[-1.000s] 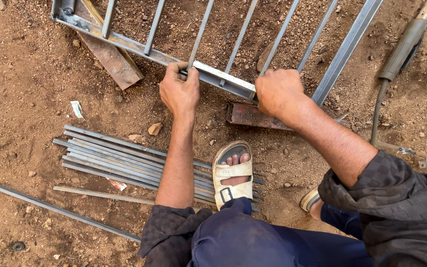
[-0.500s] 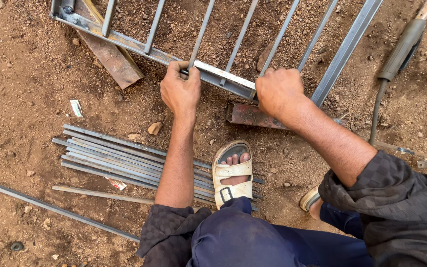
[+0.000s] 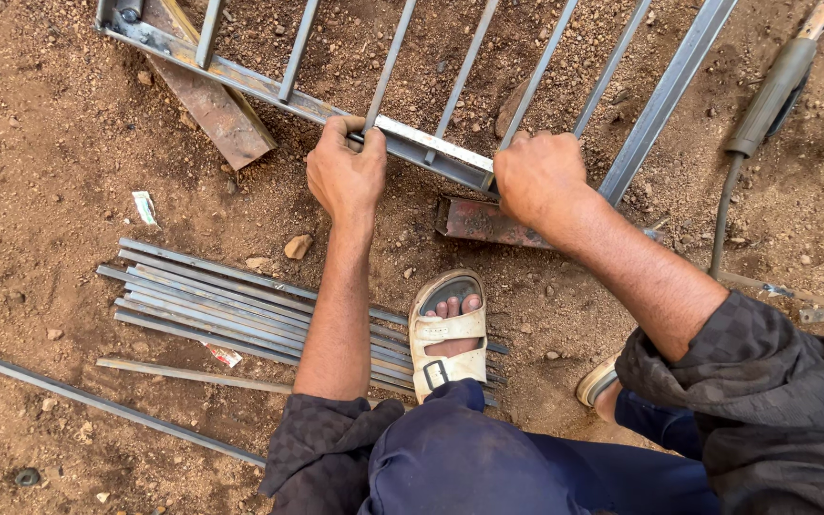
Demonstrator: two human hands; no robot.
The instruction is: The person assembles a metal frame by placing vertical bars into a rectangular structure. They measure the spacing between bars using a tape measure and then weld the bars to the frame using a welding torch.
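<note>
Hardly anything has shifted over the last second: your left hand [image 3: 345,176] still curls its fingers [image 3: 350,129] over the bottom rail of the metal grille [image 3: 431,153], and your right hand [image 3: 538,176] stays clamped on the same rail further along. The frame lies on the dirt ground [image 3: 40,143], unmoved. Below your left fingers lies a bundle of steel rods [image 3: 212,305]; your sandalled foot [image 3: 448,329] rests on them.
</note>
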